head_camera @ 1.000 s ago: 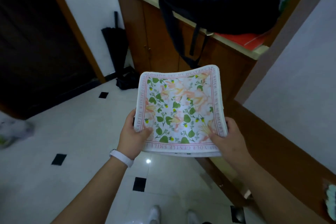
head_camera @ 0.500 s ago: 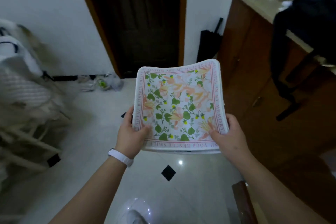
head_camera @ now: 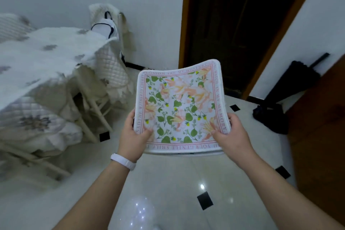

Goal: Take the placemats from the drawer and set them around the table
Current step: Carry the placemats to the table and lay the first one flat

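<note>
A stack of square floral placemats (head_camera: 180,106), white with green leaves, peach flowers and a pink lettered border, is held flat in front of me at chest height. My left hand (head_camera: 133,137) grips its near left corner, thumb on top. My right hand (head_camera: 232,136) grips the near right corner the same way. The table (head_camera: 43,56), covered by a white quilted cloth with grey flowers, stands at the left, apart from the mats.
Padded white chairs (head_camera: 110,65) are tucked around the table at left. A dark doorway (head_camera: 233,24) with a wooden frame is straight ahead. A black folded umbrella (head_camera: 291,84) leans against the wall at right, beside a wooden cabinet (head_camera: 321,117). The floor is glossy white tile.
The view has swung left: the cabinet and backpack slid out to the right, and the cloth-covered table and chairs came into view at left. Both hands keep the same hold on the placemats.
</note>
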